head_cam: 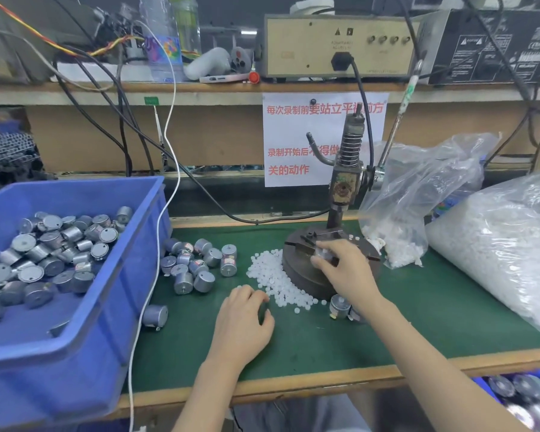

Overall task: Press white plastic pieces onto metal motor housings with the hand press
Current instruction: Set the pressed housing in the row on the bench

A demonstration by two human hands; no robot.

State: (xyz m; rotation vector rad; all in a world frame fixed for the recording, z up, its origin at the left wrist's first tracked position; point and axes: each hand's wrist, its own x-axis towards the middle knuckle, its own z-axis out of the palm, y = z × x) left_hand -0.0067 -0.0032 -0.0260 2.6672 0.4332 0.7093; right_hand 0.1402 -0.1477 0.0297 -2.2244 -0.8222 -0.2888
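Right hand [343,269] reaches onto the press base [296,275], fingers curled round a motor housing [323,254] sitting on the fixture at the top of the base. The grip is narrow, and something white shows on the housing between the fingers. Left hand [247,319] sits at 7 o'clock of the base, fingers curled down at the edge of the white plastic pieces [272,275]. Its fingertips are hidden, so I cannot tell if it holds a piece.

The hand press [345,182] stands upright at 12 o'clock of the base, with its spring column above. Its lever [398,126] is raised, leaning up toward 1 o'clock. The white plastic pieces lie in a loose heap on the green tabletop [418,313], hugging the base from 9 round to 6 o'clock, and a few lie on the base at 1 o'clock.

Loose motor housings [197,265] are bunched at 9 o'clock beyond the heap, some upright and some tipped. Two finished-looking motors [340,305] lie at 6 o'clock of the base, under the right wrist. A single motor [155,316] touches the wall of the blue bin [91,353]. The bin is far out at 9 o'clock and holds a pile of motors [50,254].

At 3 o'clock an open clear bag [418,194] has white pieces in it, and a big full bag [505,244] lies further right. A paper notice [293,135] with red text hangs behind the press. A white cable [169,213] hangs down past the bin's right wall.
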